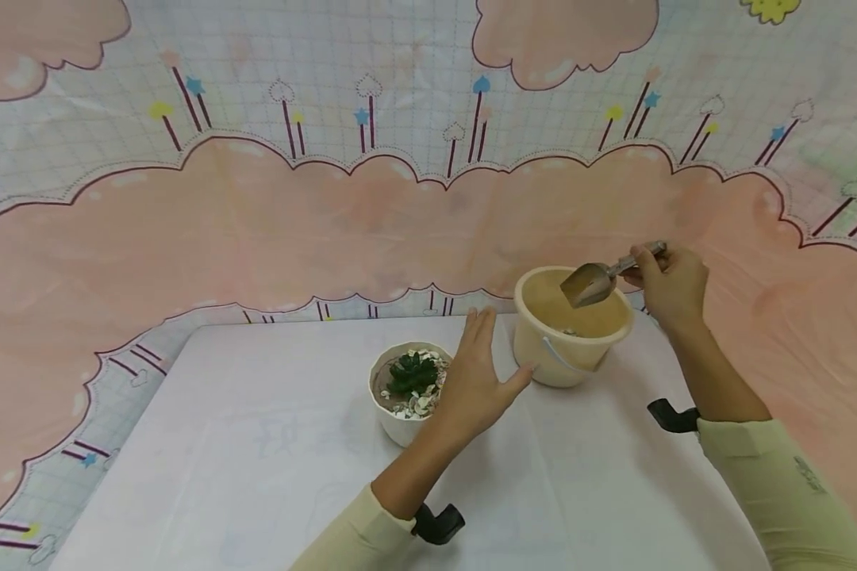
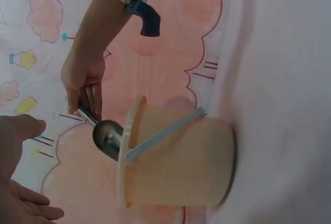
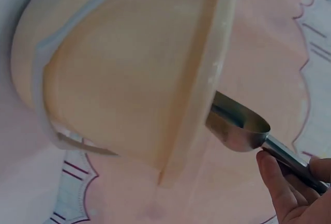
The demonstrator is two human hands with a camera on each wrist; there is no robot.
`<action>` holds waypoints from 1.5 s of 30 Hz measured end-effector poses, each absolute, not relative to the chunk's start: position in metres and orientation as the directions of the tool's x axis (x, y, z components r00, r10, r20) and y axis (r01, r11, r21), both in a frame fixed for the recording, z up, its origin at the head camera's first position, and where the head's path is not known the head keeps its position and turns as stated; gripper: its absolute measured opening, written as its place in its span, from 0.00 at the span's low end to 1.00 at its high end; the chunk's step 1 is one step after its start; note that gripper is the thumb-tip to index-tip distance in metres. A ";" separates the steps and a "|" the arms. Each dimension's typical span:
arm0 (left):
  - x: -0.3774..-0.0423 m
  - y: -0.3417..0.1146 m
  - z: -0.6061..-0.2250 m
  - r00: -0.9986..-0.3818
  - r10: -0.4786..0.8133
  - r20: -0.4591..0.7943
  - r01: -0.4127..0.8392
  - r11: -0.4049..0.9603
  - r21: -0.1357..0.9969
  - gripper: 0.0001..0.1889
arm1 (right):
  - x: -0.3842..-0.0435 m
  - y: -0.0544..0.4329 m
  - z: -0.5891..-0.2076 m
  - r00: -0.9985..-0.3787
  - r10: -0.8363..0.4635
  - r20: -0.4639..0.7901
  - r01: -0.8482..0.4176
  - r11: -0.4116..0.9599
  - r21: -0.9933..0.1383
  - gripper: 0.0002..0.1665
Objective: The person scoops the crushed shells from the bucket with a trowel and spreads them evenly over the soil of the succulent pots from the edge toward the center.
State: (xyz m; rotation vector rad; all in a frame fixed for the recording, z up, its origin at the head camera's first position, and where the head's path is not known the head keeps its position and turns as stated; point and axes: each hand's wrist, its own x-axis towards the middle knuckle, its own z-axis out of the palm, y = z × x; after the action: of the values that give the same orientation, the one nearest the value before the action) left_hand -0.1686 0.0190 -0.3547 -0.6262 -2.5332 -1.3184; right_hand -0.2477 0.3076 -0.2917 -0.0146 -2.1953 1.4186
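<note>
"White pot (image 1: 400,432) first, on the counter (image 1: 271,444): what's in it?"

"Dark green plant (image 1: 413,373) among pale chips (image 1: 417,407). The pot's right side is hidden behind the left hand (image 1: 474,388); whether they touch, I can't tell."

"And that hand's fingers (image 1: 482,329)?"

"Released and fairly straight, grasping nothing, the thumb spread towards the bucket (image 1: 553,361). From the head, thumb and bucket overlap slightly, but the left wrist view, which cuts the hand off at its edge, shows a gap."

"The bucket, then?"

"Cream, upright on the counter, to the right of the pot and farther back. Its handle (image 2: 164,135) hangs across the side. A few pale bits (image 1: 570,333) show inside by the near rim, too small to make out; that rim hides some of the interior."

"Where's the scoop (image 1: 591,285)?"

"At the bucket's mouth, metal, tilted down to the left. Both wrist views lose its tip behind the rim. Whether it carries anything, I can't tell."

"Who has it?"

"The right hand (image 1: 671,289), fingers grasping the scoop's grip. The right wrist view crops that hand at the corner."
</note>
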 end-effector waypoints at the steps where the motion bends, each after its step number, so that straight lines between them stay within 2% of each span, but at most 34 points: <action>1: -0.172 0.024 -0.356 -0.890 0.273 0.366 0.456 0.501 0.735 0.47 | -0.251 0.311 -0.295 -0.877 0.271 0.397 -0.243 0.464 -0.852 0.17; 6: -0.188 0.047 -0.363 -0.889 0.287 0.356 0.452 0.428 0.783 0.44 | -0.268 0.318 -0.308 -0.923 0.178 0.342 -0.197 0.544 -0.816 0.20; 9: -0.199 0.061 -0.367 -0.885 0.280 0.372 0.462 0.432 0.774 0.43 | -0.280 0.316 -0.310 -0.945 0.117 0.307 -0.189 0.572 -0.798 0.20; 15: -0.218 0.086 -0.375 -0.928 0.237 0.287 0.372 0.575 0.729 0.51 | -0.306 0.305 -0.311 -0.963 -0.027 0.268 -0.218 0.662 -0.717 0.19; 21: -0.228 0.100 -0.386 -0.964 0.201 0.172 0.263 0.665 0.699 0.59 | -0.328 0.301 -0.318 -0.955 -0.186 0.232 -0.295 0.683 -0.668 0.15; 27: -0.234 0.104 -0.389 -0.968 0.163 0.191 0.248 0.739 0.626 0.60 | -0.343 0.304 -0.324 -0.937 -0.300 0.177 -0.344 0.707 -0.619 0.10; 34: -0.235 0.107 -0.390 -0.964 0.152 0.218 0.257 0.745 0.616 0.58 | -0.347 0.307 -0.327 -0.920 -0.387 0.059 -0.339 0.712 -0.615 0.11; 45: -0.239 0.108 -0.387 -0.958 0.158 0.238 0.268 0.786 0.557 0.58 | -0.355 0.311 -0.320 -0.913 -0.408 -0.026 -0.324 0.761 -0.562 0.13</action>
State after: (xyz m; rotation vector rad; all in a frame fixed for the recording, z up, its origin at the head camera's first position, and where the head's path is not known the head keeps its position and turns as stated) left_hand -0.2390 0.1081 -0.3867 -0.3372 -2.7982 -0.9124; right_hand -0.3553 0.3113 -0.3197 0.6448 -3.0844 0.9406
